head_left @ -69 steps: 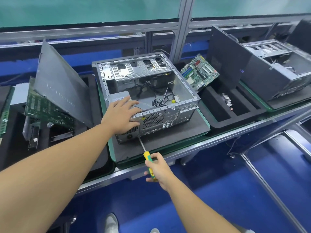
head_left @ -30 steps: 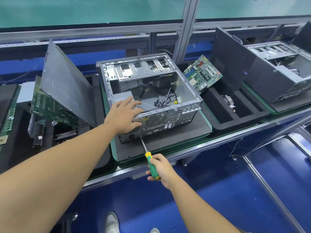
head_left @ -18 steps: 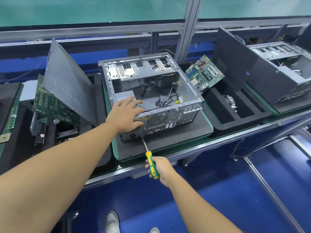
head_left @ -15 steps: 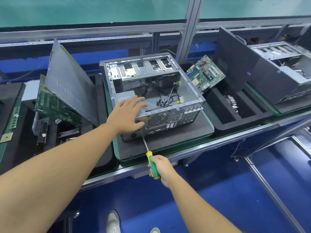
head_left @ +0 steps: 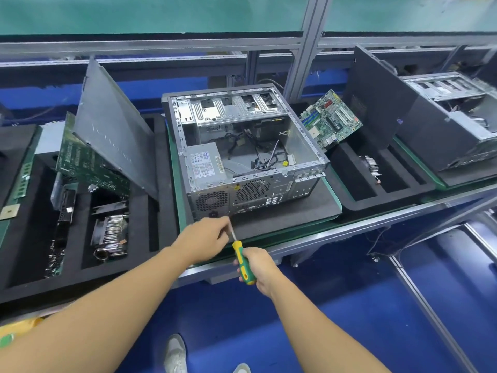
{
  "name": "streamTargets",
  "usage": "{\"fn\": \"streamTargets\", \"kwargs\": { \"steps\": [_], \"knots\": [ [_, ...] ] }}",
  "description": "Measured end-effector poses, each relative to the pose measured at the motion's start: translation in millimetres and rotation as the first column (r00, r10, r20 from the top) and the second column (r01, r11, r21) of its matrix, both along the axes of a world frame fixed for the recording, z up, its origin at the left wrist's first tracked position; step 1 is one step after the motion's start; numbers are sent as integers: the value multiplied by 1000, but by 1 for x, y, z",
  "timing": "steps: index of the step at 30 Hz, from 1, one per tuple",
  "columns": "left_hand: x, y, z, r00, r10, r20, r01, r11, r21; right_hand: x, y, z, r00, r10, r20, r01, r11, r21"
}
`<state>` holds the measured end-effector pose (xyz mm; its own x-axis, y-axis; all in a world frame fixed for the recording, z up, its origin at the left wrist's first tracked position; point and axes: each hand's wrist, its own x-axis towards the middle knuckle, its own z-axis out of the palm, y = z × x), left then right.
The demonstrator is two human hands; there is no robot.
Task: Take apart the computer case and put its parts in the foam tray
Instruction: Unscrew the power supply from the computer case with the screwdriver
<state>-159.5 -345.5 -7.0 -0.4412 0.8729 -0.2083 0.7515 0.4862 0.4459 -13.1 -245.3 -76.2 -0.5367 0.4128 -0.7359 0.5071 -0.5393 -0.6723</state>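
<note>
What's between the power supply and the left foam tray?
The left wall of the computer case: the power supply sits inside against it. The open top looks clear. Past the wall, a side panel leans in the foam tray.

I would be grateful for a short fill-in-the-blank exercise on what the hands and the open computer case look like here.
1. The right hand grips the screwdriver by its green and ___ handle.
2. The left hand pinches the screwdriver's metal ___ close to the computer case.
3. The power supply sits in the case's near ___ corner.
4. The grey side panel leans in the foam tray on the case's ___.
Missing words: yellow; shaft; left; left.
</note>
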Motion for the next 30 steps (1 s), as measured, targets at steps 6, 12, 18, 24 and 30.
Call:
{"fn": "streamTargets", "kwargs": {
  "steps": [6,12,18,24,30],
  "knots": [
    [21,14,-31,447,536,717,-553,795,-249,5,2,-2,997,4,-76,2,997,83],
    [38,35,-40,318,602,732,-668,690,-278,5,0,1,993,25,-114,-11,992,124],
    [38,33,-44,156,564,811,-711,634,-305,8,3,9,996,-55,-64,50,995,-86],
    [31,29,-45,135,524,841,-605,716,-349,19,1,8,997,67,-36,-70,994,-86],
    [30,39,-40,283,563,777,-679,689,-252,19,-2,5,995,58,-77,-55,998,41]
  ]
}}
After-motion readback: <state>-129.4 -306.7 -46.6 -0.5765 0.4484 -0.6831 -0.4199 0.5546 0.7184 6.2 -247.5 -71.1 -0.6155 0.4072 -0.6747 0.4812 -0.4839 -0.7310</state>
